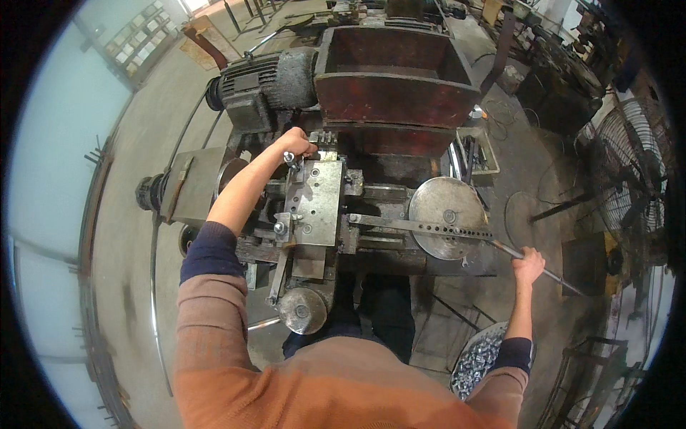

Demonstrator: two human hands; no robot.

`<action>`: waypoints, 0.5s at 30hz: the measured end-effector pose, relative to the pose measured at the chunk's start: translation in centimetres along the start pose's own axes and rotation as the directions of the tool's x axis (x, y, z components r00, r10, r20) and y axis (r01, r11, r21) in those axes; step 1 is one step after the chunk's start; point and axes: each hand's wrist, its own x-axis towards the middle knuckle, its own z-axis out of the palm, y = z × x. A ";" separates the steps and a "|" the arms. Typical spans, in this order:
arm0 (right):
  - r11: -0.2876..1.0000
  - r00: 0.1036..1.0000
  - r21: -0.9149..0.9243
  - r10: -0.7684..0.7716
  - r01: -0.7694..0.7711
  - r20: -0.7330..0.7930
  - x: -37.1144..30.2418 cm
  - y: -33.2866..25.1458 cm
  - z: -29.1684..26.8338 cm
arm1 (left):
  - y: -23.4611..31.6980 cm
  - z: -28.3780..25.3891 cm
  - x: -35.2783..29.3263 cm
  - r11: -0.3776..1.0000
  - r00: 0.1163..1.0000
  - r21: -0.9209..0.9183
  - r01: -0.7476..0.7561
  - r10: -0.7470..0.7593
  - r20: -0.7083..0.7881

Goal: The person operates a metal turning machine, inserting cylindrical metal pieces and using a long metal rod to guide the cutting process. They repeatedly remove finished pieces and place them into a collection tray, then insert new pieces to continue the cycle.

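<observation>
My left hand (pixel 297 143) is at the far end of the machine's metal slide plate (pixel 319 200), by a small toothed metal block (pixel 325 137). Its fingers are curled closed, and whatever they pinch is hidden. Out to the right, my right hand (pixel 528 267) is wrapped round a long steel lever (pixel 504 247). That lever runs on from a flat bar with a row of holes (pixel 400 223), which lies across a round metal disc (pixel 441 200) and reaches the slide plate's side. Clamp bolts (pixel 279 227) stand along the plate's left edge.
Behind the plate sits a dark red metal box (pixel 396 96), with an electric motor (pixel 264 79) to its left. A smaller disc (pixel 301 311) is close to my body. Low on the right, a container holds many small metal parts (pixel 477 363). A large fan (pixel 629 164) stands farther right.
</observation>
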 end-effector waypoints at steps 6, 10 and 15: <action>1.000 0.998 -0.003 -0.026 0.026 -0.053 0.0 -0.2 0.0 | -2.2 -0.5 1.5 0.999 0.998 0.002 -0.051 0.051 0.034; 0.999 0.999 0.027 -0.026 0.027 -0.045 0.0 -0.5 -0.4 | -3.0 -0.3 1.5 0.975 0.996 -0.214 -0.057 0.070 0.055; 0.999 0.998 0.026 -0.036 0.037 -0.060 0.0 -0.5 -0.4 | -3.0 -0.2 1.1 0.974 0.998 -0.220 -0.054 0.061 0.025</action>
